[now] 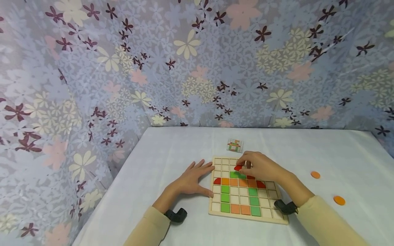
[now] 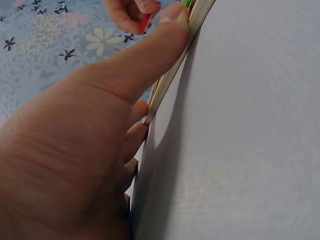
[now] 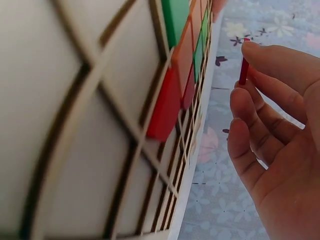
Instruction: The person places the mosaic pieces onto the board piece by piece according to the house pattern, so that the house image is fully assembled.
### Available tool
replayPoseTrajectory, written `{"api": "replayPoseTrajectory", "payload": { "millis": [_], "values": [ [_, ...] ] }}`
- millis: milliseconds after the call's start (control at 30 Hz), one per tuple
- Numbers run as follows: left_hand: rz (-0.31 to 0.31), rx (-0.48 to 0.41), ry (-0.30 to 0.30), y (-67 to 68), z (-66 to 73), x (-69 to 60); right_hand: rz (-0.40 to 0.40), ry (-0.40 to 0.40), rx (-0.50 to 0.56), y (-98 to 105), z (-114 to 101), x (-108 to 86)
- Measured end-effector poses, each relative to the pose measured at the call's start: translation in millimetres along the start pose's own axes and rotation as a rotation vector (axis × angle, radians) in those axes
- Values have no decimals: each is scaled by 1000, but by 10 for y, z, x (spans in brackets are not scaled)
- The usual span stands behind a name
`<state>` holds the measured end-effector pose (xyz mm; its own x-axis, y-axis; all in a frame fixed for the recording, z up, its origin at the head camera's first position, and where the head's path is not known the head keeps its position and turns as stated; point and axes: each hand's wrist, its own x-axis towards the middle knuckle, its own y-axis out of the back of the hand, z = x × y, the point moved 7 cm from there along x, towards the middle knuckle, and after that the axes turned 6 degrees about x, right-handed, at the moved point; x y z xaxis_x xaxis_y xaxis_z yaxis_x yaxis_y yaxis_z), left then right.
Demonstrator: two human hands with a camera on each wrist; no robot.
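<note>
A wooden grid board (image 1: 240, 217) lies on the white-covered table, with green, orange and red tiles set in some of its squares. My left hand (image 1: 189, 179) rests with spread fingers against the board's left edge; its thumb (image 2: 155, 60) touches the edge in the left wrist view. Above the board's far part, my right hand (image 1: 261, 166) pinches a red tile (image 3: 244, 70) between thumb and finger. In the right wrist view that tile is seen edge-on, apart from the board. A row of orange tiles (image 1: 234, 182) crosses the middle, with red rounded tiles (image 1: 217, 181) at its ends.
Behind the board lies a small pattern card (image 1: 235, 145) with a coloured grid picture. Two orange round pieces (image 1: 315, 175) lie on the table to the right. A flowered cloth (image 1: 191, 68) hangs behind and along the left side.
</note>
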<state>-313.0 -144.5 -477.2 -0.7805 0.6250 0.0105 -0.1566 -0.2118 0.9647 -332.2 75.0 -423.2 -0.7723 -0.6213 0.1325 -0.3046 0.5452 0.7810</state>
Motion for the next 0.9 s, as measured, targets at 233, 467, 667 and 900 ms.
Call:
{"api": "replayPoseTrajectory", "payload": {
  "millis": [233, 467, 667, 900],
  "values": [
    [-13, -9, 0, 6, 7, 12, -11, 67, 33, -88, -76, 78],
    [-12, -6, -1, -12, 2, 6, -10, 81, -50, -212, -138, 174],
    [-11, -2, -6, 6, 5, 5, -32, 60, -69, -276, -179, 235],
    [-7, 8, -5, 7, 1, 12, -61, 56, -71, -333, -178, 287]
  ]
}}
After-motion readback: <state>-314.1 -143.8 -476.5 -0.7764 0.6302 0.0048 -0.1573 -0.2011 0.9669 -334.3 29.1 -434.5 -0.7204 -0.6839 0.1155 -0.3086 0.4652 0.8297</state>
